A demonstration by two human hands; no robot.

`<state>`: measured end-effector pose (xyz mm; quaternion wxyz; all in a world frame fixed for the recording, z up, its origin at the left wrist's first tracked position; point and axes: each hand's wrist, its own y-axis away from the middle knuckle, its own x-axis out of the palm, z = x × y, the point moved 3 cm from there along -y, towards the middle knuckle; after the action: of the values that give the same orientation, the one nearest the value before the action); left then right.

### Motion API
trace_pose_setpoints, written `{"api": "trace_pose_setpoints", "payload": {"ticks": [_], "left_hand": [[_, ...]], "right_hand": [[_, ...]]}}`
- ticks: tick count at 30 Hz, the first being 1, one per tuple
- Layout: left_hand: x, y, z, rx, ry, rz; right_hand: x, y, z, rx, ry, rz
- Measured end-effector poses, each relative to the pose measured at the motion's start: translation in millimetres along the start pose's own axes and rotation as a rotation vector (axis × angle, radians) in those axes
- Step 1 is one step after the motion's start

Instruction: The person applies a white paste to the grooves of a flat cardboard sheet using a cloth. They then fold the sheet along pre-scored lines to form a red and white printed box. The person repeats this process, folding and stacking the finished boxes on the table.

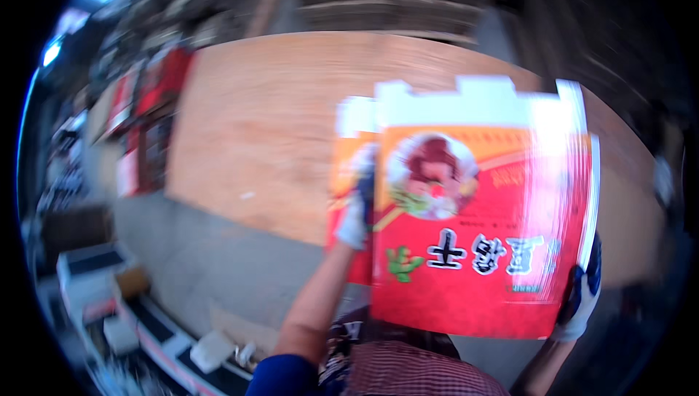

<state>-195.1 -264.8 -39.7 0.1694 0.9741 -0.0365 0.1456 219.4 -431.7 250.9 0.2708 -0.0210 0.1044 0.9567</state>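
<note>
A stack of flattened printed cartons (pixel 466 279) is held up before me, over the near side of the table. They are red and orange with white flaps along the far edge and a round picture of food. My left hand (pixel 354 214), in a white glove with dark blue coating, grips them at the left edge of the front panel, over another red and orange panel (pixel 339 170); its fingers are blurred and partly hidden. At the right edge my right hand (pixel 582 298), gloved alike, is closed round the cartons from the side.
A wide wooden tabletop (pixel 255 119) lies beyond the cartons. Red boxes (pixel 162 79) stand at its left end. A long machine with white and dark parts (pixel 156 330) runs along the lower left. Grey floor (pixel 175 236) shows between it and the table.
</note>
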Motion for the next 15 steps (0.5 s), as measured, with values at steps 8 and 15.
{"api": "trace_pose_setpoints", "payload": {"ticks": [8, 15], "left_hand": [[52.3, 17.7, -84.3, 0.133, -0.404, -0.015], [200.2, 7.0, -73.9, 0.671, -1.396, 0.184]], "right_hand": [[18.8, 0.2, -164.8, 0.083, -0.094, 0.166], [31.0, 9.6, -181.1, 0.166, -0.027, 0.035]]}}
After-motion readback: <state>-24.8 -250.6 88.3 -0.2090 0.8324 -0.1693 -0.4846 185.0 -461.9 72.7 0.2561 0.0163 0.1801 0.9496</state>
